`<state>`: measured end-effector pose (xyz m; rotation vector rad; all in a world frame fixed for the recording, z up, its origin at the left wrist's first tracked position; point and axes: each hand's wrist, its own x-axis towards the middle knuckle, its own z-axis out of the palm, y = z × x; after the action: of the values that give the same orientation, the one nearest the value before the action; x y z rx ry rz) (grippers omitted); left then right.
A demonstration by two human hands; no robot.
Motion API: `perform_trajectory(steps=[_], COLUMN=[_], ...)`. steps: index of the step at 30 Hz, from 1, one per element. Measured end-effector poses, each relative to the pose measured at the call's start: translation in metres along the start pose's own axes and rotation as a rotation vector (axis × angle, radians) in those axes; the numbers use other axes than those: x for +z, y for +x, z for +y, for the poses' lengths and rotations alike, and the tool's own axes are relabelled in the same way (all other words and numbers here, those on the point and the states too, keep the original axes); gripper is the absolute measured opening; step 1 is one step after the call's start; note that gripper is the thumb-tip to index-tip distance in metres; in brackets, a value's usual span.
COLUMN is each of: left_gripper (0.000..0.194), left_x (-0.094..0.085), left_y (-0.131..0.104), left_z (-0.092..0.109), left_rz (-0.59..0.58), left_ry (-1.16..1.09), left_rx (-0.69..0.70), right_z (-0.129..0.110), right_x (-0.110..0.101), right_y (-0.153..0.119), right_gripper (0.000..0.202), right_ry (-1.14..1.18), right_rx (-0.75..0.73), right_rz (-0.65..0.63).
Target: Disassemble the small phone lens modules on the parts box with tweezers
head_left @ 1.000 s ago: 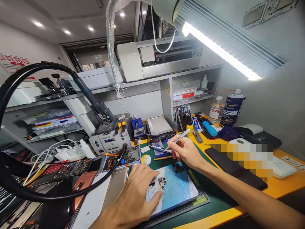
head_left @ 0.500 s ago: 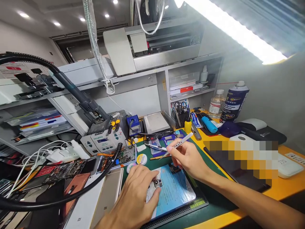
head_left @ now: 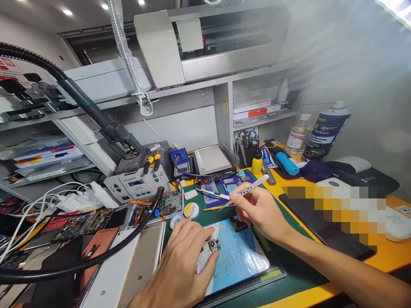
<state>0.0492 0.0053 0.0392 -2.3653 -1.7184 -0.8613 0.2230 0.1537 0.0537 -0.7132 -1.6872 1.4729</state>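
My left hand (head_left: 188, 261) rests on a blue-and-white printed sheet-like pad (head_left: 240, 256), thumb and forefinger curled around a small phone camera module (head_left: 213, 244). Most of whatever lies under the palm is hidden. My right hand (head_left: 257, 209) is closed on a pair of metal tweezers (head_left: 257, 184) with holes along the arms; their fine tip points down to the left, above the mat. Close to the fingers of that hand, a dark phone part (head_left: 239, 223) lies at the pad's far edge. A thin black-and-white tool (head_left: 213, 194) reaches toward the same hand.
A green mat (head_left: 298, 273) covers the yellow bench. Phones (head_left: 144, 252) and a black hose (head_left: 105, 259) lie at left, before a soldering station (head_left: 139, 184). A parts tray (head_left: 170, 205) stands behind my left hand. A spray can (head_left: 326, 132) and a dark flat panel (head_left: 321, 222) are at right.
The view has tilted slightly downward and the lamp has mostly left it. Both hands keep nearly the same pose, the right one still gripping the tweezers.
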Motion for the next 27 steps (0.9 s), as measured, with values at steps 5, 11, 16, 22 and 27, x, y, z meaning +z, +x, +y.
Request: perform_trajectory(steps=[5, 11, 16, 22, 27], left_gripper=[0.029, 0.031, 0.03, 0.03, 0.033], left_x=[-0.002, 0.0, 0.004, 0.005, 0.006], left_y=[-0.001, -0.001, 0.0, -0.001, -0.003], left_z=[-0.001, -0.004, -0.005, -0.006, -0.009], left_rz=[0.003, -0.009, 0.02, 0.031, 0.043], left_ry=[0.004, 0.01, 0.012, 0.029, 0.028], left_rx=[-0.008, -0.007, 0.018, 0.044, 0.053], right_z=[-0.001, -0.004, -0.006, -0.004, -0.003], right_x=[-0.002, -0.002, -0.001, -0.004, -0.011], right_y=[0.001, 0.002, 0.007, 0.011, 0.013], right_gripper=[0.029, 0.03, 0.031, 0.037, 0.044], right_ry=[-0.01, 0.003, 0.035, 0.08, 0.156], right_rx=[0.009, 0.021, 0.046, 0.046, 0.022], right_rz=[0.018, 0.031, 0.041, 0.087, 0.178])
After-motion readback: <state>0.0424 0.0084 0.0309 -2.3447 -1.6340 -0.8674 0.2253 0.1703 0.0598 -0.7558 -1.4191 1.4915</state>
